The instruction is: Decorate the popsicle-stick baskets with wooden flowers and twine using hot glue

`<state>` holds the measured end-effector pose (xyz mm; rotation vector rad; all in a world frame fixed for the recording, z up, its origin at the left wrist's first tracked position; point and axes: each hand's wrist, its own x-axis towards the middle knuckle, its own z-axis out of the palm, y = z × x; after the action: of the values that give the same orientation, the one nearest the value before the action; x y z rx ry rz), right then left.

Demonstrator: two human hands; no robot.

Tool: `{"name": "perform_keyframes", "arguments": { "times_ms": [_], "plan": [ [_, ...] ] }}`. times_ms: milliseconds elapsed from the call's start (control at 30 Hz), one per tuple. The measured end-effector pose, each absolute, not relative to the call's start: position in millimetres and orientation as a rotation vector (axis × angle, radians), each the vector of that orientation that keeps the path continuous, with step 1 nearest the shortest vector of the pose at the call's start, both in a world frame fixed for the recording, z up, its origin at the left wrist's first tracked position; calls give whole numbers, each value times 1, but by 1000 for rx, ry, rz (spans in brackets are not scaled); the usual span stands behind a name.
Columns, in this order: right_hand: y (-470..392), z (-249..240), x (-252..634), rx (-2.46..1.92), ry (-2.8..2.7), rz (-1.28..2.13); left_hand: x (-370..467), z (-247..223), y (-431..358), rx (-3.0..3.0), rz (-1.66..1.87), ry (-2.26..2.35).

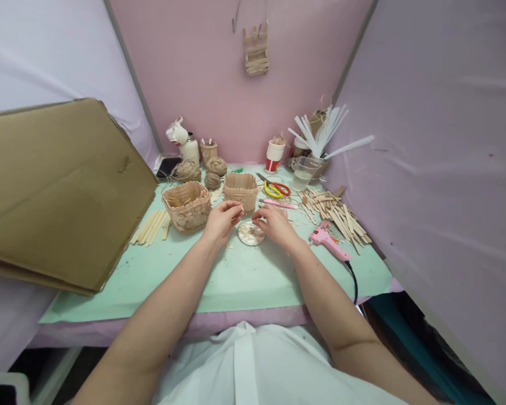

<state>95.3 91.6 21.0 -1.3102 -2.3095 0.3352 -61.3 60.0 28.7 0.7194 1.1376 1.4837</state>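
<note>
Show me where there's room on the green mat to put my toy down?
The near strip of the green mat, between the two forearms, is bare. So is the front left corner beside the cardboard. It is crowded around the baskets, scissors and stick pile.

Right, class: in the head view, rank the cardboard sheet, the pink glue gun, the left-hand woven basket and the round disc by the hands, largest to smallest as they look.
1. Cardboard sheet, though nearer the camera
2. Woven basket
3. Pink glue gun
4. Round disc
</note>
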Motion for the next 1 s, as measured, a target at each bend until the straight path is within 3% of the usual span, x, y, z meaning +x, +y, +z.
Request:
{"name": "perform_keyframes", "arguments": {
  "times_ms": [433, 667, 800, 1000],
  "plan": [
    [54, 49, 198, -1776, -2404, 70, -57, 27, 59, 710, 1417, 1101],
    [42, 27, 259, -2072, -2400, -79, -59, 23, 61, 679, 1353, 966],
    [44, 17, 267, -2041, -2330, 68, -60, 24, 61, 675, 1319, 953],
    [54, 1, 263, -1979, -2237, 11, -60, 25, 60, 679, 1307, 913]
  ]
}}
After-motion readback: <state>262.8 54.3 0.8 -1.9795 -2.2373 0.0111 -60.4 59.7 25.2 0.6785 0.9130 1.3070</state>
